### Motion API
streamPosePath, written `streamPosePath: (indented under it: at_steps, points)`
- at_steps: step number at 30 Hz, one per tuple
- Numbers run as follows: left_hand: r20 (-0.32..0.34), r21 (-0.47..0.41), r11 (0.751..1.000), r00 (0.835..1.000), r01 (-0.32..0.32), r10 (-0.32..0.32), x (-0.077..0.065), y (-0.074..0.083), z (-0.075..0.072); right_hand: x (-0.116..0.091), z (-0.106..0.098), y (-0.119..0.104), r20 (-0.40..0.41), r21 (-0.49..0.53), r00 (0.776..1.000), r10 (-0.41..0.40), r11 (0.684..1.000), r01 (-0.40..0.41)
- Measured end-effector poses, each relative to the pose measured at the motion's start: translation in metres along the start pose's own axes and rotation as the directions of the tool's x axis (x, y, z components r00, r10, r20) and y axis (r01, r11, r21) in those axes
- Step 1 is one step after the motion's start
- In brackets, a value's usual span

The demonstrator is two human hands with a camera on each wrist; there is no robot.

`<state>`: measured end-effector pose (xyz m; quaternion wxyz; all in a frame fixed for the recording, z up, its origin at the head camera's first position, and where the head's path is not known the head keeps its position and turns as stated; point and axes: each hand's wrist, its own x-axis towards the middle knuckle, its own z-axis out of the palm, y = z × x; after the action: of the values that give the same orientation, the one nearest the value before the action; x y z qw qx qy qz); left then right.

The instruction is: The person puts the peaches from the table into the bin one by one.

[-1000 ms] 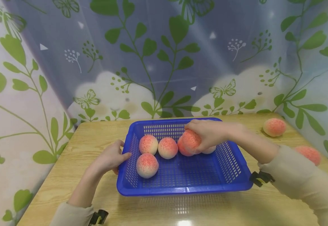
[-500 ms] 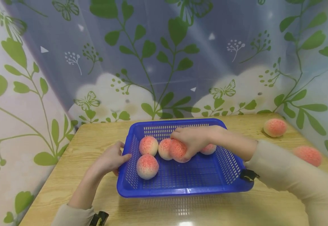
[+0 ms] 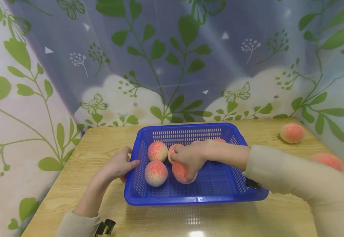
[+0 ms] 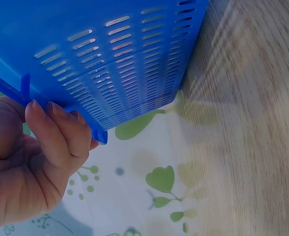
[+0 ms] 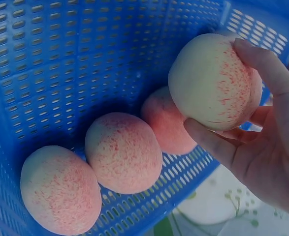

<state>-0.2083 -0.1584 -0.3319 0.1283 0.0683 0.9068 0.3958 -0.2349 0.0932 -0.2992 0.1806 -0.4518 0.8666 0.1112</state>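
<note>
My right hand [image 3: 191, 156] grips a pink-and-cream peach [image 3: 181, 172] inside the blue plastic basket [image 3: 195, 199]. In the right wrist view, thumb and fingers wrap one side of that peach [image 5: 208, 81]. Just left of it sits a front peach [image 3: 156, 173], with another peach [image 3: 158, 151] behind. More peaches stand along the far wall, partly hidden by my right hand and forearm; the right wrist view shows a row of them, including a middle peach [image 5: 123, 152]. My left hand [image 3: 118, 164] holds the basket's left rim, fingers curled beneath its edge in the left wrist view.
The basket stands on a wood-grain table [image 3: 101, 141]. To its right lie two more peaches, a far peach [image 3: 292, 133] and a nearer peach [image 3: 327, 162] partly behind my right sleeve. A leaf-patterned cloth [image 3: 148, 82] hangs behind and at both sides.
My right hand has carried the peach leftward and toward the basket's near side, beside the front-left peach. The left hand keeps its hold on the rim.
</note>
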Motion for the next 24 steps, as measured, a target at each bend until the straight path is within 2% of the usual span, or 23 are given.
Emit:
streamPosePath:
  at_steps: [2, 4, 8, 10, 12, 24]
  points:
    - [0.002, 0.002, 1.0, 1.0, -0.001, 0.001, 0.0, 0.001, 0.0, 0.005, 0.002, -0.004, 0.017, -0.06, 1.0, 0.009, 0.998, -0.008]
    - [0.004, 0.004, 1.0, 1.0, -0.002, 0.002, 0.0, 0.001, 0.0, 0.01, 0.004, -0.007, 0.019, -0.137, 1.0, -0.014, 0.99, 0.017]
    - [0.003, 0.014, 1.0, 1.0, -0.004, 0.004, 0.0, 0.0, -0.001, 0.017, 0.007, -0.012, -0.01, -0.31, 0.998, -0.057, 0.949, 0.051]
    - [0.003, 0.015, 1.0, 1.0, -0.004, 0.004, 0.001, 0.0, -0.001, 0.02, 0.007, -0.013, -0.023, -0.363, 0.998, -0.051, 0.931, 0.039]
    - [0.003, 0.012, 1.0, 1.0, -0.004, 0.004, 0.001, 0.0, -0.001, 0.022, 0.007, -0.014, -0.035, -0.379, 0.999, -0.04, 0.925, 0.024]
    - [0.003, -0.001, 1.0, 1.0, 0.012, -0.012, 0.001, 0.0, 0.0, 0.03, 0.01, -0.022, -0.032, -0.333, 0.999, 0.019, 0.943, -0.028]
